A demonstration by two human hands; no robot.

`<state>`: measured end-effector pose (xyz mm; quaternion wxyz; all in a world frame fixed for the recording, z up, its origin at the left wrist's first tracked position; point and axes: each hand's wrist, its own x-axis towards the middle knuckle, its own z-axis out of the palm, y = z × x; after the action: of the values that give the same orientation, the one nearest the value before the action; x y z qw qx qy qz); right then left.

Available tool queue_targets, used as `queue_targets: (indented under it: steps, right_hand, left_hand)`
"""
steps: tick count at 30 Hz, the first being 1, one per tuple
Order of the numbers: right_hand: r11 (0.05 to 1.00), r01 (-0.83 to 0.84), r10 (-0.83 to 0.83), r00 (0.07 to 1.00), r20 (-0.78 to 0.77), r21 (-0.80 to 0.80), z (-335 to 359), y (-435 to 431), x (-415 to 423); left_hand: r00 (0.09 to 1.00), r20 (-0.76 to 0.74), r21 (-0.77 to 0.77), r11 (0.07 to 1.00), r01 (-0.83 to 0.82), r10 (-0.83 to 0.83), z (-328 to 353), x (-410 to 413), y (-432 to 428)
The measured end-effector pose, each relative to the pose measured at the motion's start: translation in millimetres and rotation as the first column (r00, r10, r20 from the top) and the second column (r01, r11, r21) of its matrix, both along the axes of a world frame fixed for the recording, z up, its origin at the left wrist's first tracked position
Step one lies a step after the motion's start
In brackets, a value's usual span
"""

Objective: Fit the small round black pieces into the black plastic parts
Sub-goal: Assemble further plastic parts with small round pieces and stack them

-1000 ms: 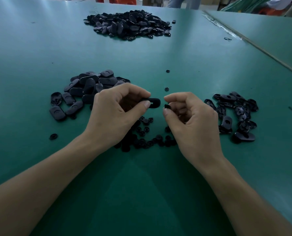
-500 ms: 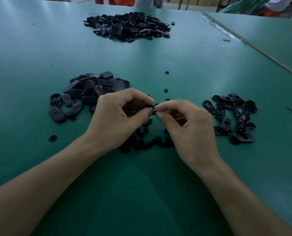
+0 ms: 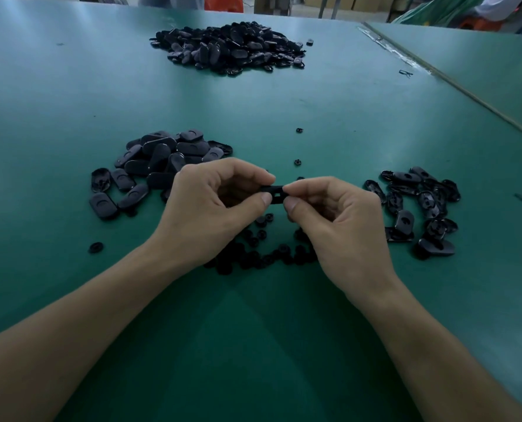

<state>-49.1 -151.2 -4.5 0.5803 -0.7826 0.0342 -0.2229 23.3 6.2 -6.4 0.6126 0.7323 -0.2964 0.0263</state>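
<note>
Sitting between both hands just above the table, one black plastic part (image 3: 273, 194) is being pinched from two sides. The left hand (image 3: 211, 208) is gripping its left end between thumb and forefinger, and the right hand (image 3: 339, 220) is pinching its right end likewise. Small round black pieces (image 3: 253, 257) are lying scattered beneath the hands on the green table (image 3: 284, 345). A left pile (image 3: 159, 166) and a right pile (image 3: 418, 205) of parts are flanking them, with a far heap (image 3: 229, 47) lying beyond.

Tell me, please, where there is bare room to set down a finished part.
Bare table lies between the far heap and the left pile, and along the near edge. Crowded at the round pieces and the right pile.
</note>
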Motion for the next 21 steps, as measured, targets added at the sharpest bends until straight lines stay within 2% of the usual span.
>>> queue_targets:
  steps: [8,21]
  right_hand:
    - [0.998,0.005,-0.004,1.0,-0.025,0.055,-0.7,-0.8,1.1]
    - [0.993,0.024,-0.022,1.0,0.02,-0.12,-0.8,1.1,-0.3]
  left_hand:
    - [1.0,-0.001,-0.01,1.0,0.015,-0.015,1.5,-0.5,0.4]
    - [0.998,0.035,0.004,0.999,0.043,-0.043,1.9,-3.6,-0.7]
